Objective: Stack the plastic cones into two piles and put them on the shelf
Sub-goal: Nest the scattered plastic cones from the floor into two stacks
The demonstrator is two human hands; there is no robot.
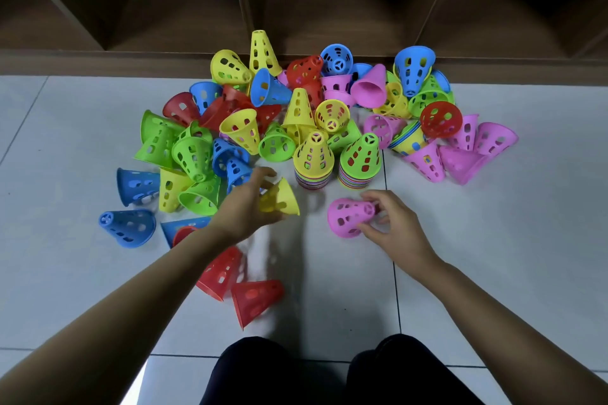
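Two upright piles of nested cones stand side by side on the tiled floor: the left pile (313,159) has a yellow cone on top, the right pile (360,161) a green one. My left hand (248,204) holds a yellow cone (281,199) just left of the piles. My right hand (391,222) grips a pink cone (348,217) by its narrow end, in front of the right pile. Several loose cones in blue, green, red, yellow and pink lie scattered behind and to the left.
A dark wooden shelf (296,10) with open compartments runs along the back, its base board touching the heap. Two red cones (240,283) lie near my left forearm. My knees (329,371) are at the bottom edge. Bare tiles stretch to the right.
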